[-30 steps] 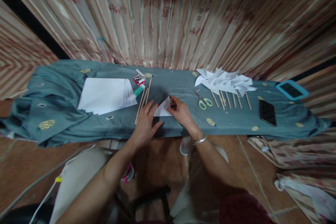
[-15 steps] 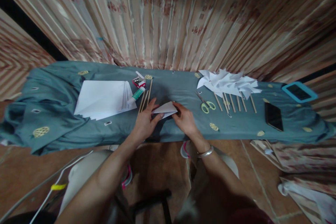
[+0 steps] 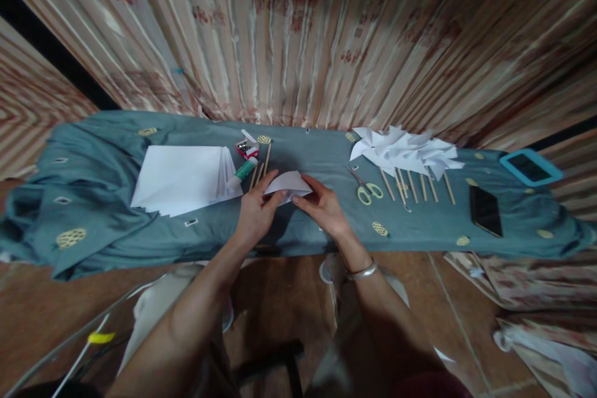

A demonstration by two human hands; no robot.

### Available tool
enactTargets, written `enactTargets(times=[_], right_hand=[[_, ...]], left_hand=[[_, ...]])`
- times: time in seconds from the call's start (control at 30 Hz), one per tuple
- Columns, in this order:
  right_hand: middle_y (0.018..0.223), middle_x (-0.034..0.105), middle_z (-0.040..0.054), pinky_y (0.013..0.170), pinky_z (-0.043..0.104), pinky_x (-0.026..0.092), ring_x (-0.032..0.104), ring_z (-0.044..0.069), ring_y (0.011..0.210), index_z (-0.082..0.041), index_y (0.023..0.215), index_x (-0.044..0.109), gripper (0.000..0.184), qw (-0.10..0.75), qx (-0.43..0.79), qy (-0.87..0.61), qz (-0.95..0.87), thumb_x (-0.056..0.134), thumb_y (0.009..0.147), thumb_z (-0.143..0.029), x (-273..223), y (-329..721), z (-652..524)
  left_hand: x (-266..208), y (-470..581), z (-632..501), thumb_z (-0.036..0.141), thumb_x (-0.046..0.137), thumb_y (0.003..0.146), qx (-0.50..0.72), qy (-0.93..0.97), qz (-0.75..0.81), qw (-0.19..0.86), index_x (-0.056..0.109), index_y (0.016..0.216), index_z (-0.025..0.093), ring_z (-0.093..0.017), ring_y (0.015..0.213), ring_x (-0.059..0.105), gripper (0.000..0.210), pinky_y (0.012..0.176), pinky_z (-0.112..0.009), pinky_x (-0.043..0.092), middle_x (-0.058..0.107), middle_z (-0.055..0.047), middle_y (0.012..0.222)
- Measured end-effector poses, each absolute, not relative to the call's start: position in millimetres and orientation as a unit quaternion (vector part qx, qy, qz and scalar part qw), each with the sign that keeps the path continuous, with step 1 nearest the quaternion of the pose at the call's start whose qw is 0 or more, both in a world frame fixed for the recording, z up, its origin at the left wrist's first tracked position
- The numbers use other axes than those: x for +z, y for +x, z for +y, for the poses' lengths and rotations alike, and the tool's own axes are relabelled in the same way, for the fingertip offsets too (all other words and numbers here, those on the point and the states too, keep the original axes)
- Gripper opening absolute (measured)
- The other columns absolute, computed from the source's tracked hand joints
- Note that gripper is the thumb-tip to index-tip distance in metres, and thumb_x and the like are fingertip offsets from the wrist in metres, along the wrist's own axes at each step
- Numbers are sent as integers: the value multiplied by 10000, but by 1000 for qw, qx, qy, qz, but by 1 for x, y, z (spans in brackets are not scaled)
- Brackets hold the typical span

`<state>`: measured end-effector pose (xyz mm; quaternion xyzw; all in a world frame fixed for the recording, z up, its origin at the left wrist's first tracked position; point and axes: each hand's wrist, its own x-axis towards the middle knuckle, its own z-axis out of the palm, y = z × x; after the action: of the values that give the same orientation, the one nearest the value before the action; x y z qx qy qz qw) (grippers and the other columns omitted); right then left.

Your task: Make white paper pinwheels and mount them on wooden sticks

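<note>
A small folded sheet of white paper [image 3: 290,181] is held up between both hands over the front middle of the cloth-covered table. My left hand [image 3: 257,206] grips its left side, thumb on the near face. Its right side is pinched by my right hand [image 3: 323,204], with the thumb near the lower edge. Just beyond my left hand lie several thin wooden sticks [image 3: 262,169], partly hidden by it. A green and white glue stick [image 3: 245,169] rests beside them. Scissors with pale green handles [image 3: 366,191] lie to the right of my right hand.
A stack of white paper [image 3: 180,175] lies at the left, near an opened small red box [image 3: 247,147] of metal pins. Several paper pinwheels [image 3: 405,148] on sticks lie at the right. Farther right are a black phone [image 3: 485,209] and a blue-framed tablet [image 3: 530,166]. Curtains hang behind.
The folded paper has turned so that its broad face shows, its near edges bowing apart. Both thumbs have come closer together along its near edge.
</note>
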<state>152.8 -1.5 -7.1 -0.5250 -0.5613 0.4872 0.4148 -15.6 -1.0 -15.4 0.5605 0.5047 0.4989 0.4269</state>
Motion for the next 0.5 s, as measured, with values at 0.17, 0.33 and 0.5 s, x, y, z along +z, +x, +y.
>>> enactTargets(times=[0.17,0.33,0.5], right_hand=[[1223,664,105,983,417,497,646,256,1065,-161,1297,556,782,454,535,-486,-520,802,605,-430,-4,149,1],[1030,736,76,921,403,521,664,261,1015,-179,980,678,495,545,542,-479,-424,753,622,-514,-4,143,9],[896,753,36,744,340,562,699,229,869,-220,854,669,421,557,600,-462,-339,748,618,-560,2,144,12]], left_hand=[[-19,-10,4,383,720,687,559,458,471,506,509,1332,162,-235,912,680,714,814,-365,537,711,-99,1101],[-16,-5,7,313,799,580,593,355,472,548,548,1259,201,-244,1044,647,733,877,-376,512,648,-114,1238],[-3,-5,1,276,828,561,536,288,438,661,649,1089,198,-227,1058,648,563,894,-356,500,653,-105,1246]])
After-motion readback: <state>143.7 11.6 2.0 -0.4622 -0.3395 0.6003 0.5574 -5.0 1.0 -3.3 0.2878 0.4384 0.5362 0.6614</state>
